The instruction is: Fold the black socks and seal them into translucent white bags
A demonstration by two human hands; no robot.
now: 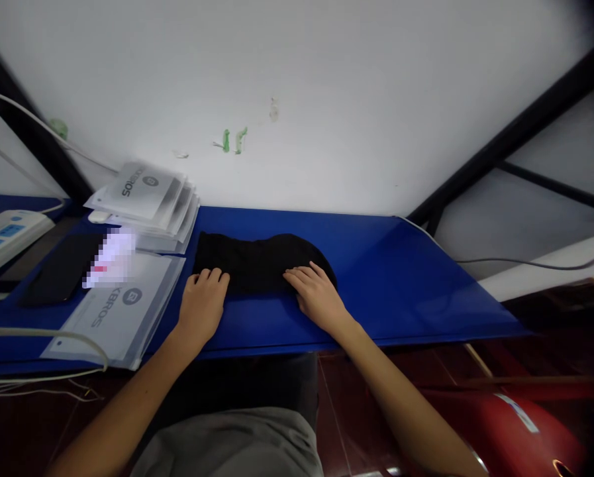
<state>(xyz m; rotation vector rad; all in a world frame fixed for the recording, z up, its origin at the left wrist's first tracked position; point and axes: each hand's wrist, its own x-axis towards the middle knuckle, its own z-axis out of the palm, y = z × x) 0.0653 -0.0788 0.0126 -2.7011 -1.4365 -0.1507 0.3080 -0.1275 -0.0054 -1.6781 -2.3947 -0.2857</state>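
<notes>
A flat black cloth item [259, 262], narrower in the middle with a rounded right end, lies on the blue table. I cannot tell exactly what kind of item it is. At its lower left corner my left hand [204, 301] has its fingers bent together over the edge, gripping the cloth. My right hand [319, 295] lies over the lower right part, fingers stretched out on the fabric and thumb slightly apart. The undersides of both hands are hidden.
Left of the cloth, printed clear zip bags [148, 192] form a stack, with more bags [122, 311] in front. A black phone [63, 268], a white power strip [13, 238] and cables share the left side. A white wall [326, 132] rises behind the blue table [391, 291].
</notes>
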